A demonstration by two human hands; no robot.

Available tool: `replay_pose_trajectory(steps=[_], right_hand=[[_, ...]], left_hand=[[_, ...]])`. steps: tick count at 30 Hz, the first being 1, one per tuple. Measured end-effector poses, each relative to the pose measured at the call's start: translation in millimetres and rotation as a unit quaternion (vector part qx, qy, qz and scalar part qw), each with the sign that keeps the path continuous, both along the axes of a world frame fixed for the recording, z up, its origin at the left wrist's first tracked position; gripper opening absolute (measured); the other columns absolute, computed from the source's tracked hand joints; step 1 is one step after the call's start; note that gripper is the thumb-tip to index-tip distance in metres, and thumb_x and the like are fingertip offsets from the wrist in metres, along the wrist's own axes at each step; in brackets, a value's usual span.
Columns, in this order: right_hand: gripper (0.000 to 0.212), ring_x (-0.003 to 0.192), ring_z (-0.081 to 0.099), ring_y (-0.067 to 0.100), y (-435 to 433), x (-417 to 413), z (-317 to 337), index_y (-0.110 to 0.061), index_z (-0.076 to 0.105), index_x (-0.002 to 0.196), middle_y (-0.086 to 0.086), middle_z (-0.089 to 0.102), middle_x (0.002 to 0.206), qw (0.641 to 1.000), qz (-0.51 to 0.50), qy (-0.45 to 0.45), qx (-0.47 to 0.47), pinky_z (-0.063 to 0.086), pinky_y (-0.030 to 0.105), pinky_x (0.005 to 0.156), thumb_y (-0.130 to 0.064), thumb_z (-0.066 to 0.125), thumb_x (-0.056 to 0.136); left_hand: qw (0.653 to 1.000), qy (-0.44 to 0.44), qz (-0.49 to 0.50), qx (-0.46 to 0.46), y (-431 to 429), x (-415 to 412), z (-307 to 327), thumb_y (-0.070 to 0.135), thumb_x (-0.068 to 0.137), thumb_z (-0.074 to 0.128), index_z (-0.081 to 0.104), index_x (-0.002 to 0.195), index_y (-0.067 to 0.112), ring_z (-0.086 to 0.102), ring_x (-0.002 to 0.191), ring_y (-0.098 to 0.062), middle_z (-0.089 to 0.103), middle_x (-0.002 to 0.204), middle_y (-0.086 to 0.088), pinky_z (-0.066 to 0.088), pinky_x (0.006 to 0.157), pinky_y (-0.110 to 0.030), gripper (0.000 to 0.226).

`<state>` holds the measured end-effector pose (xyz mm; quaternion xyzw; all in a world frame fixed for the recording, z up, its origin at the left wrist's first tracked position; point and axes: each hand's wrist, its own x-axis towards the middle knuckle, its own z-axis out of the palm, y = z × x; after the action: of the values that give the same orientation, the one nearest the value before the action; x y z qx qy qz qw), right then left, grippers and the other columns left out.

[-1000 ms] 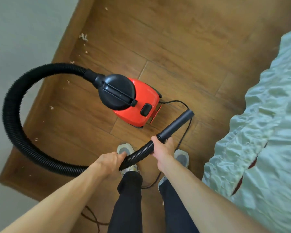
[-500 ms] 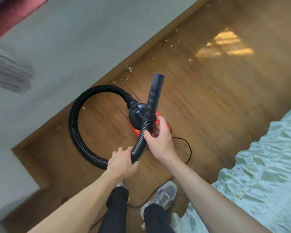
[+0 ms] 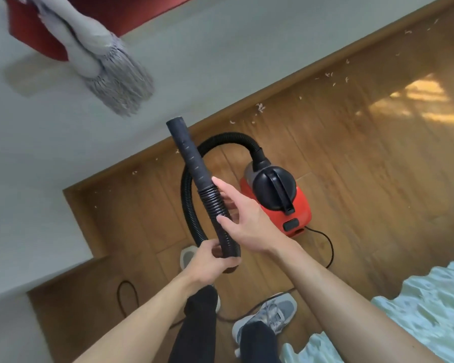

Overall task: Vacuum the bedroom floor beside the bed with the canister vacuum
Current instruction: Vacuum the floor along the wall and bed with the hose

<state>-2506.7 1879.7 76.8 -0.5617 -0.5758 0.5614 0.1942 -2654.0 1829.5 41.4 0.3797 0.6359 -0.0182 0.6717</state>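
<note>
The red canister vacuum [image 3: 278, 203] sat on the floor [image 3: 378, 184] left of the bed [image 3: 430, 310], its hose [image 3: 215, 205] nozzle [image 3: 188, 153] raised, so it seemingly needed lowering to the scraps [image 3: 260, 107] along the wall [image 3: 220, 48]; the left hand [image 3: 210, 260] gripped the hose, the right hand [image 3: 247, 221] spread open beside it, contact unclear.

Bare wooden floor [image 3: 364, 184] lies open from 12 to 3 o'clock of the canister vacuum [image 3: 298, 210], with only small pale scraps [image 3: 260, 107] along the skirting. The wall [image 3: 233, 43] closes off 9 to 12 o'clock and steps out in a corner at 8 o'clock. The bed [image 3: 430, 310] blocks 4 to 5 o'clock. The hose [image 3: 227, 137] loops at 9 to 11 o'clock, and the cord [image 3: 331, 247] trails over the floor at 5 o'clock. A fringed cloth [image 3: 121, 87] hangs at the wall, far out at 10 o'clock.
</note>
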Motion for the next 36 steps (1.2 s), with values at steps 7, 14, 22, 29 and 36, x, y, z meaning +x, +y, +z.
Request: replay_pose_trajectory(steps=[7,14,22,29,36], right_hand=[[0.075,0.126,0.049,0.010,40,-69,-14,-0.030,0.022,0.156,-0.003,0.051,0.140,0.994,0.098,-0.026,-0.027,0.044,0.032,0.105,-0.018,0.063,0.094],[0.072,0.121,0.052,0.019,66,-138,-48,-0.040,0.027,0.150,0.005,0.055,0.136,0.976,0.215,-0.046,-0.012,0.045,0.042,0.103,-0.025,0.065,0.091],[0.068,0.095,0.055,0.007,103,-190,-64,-0.032,0.041,0.147,-0.016,0.052,0.115,0.940,0.325,-0.025,-0.097,0.050,0.032,0.096,-0.020,0.073,0.088],[0.060,0.101,0.064,0.024,132,-232,-96,-0.038,0.046,0.139,-0.003,0.058,0.111,0.924,0.317,-0.012,-0.213,0.060,0.047,0.084,-0.015,0.070,0.089],[0.057,0.098,0.069,0.025,144,-275,-129,-0.033,0.046,0.140,0.012,0.061,0.118,0.885,0.351,-0.037,-0.304,0.062,0.037,0.074,-0.006,0.063,0.093]], left_hand=[[0.988,-0.060,0.128,-0.058,1,-62,-9,0.031,0.069,0.082,0.070,0.108,0.016,0.068,0.107,-0.020,0.075,0.102,0.002,0.048,0.106,-0.049,0.043],[0.956,-0.112,0.246,-0.114,1,-106,-18,0.019,0.080,0.077,0.063,0.120,0.009,0.068,0.110,-0.024,0.073,0.115,-0.009,0.048,0.105,-0.051,0.043],[0.880,-0.188,0.424,-0.104,-1,-125,-20,-0.006,0.091,0.063,0.045,0.131,0.024,0.070,0.109,-0.029,0.072,0.117,-0.014,0.048,0.103,-0.055,0.053],[0.852,-0.103,0.513,-0.021,-2,-132,-34,-0.010,0.086,0.068,0.004,0.154,0.047,0.065,0.117,-0.013,0.071,0.121,-0.002,0.042,0.111,-0.046,0.109],[0.858,-0.048,0.500,0.108,-2,-141,-54,-0.009,0.085,0.069,0.011,0.141,0.070,0.068,0.112,-0.014,0.067,0.127,0.005,0.056,0.095,-0.032,0.113]])
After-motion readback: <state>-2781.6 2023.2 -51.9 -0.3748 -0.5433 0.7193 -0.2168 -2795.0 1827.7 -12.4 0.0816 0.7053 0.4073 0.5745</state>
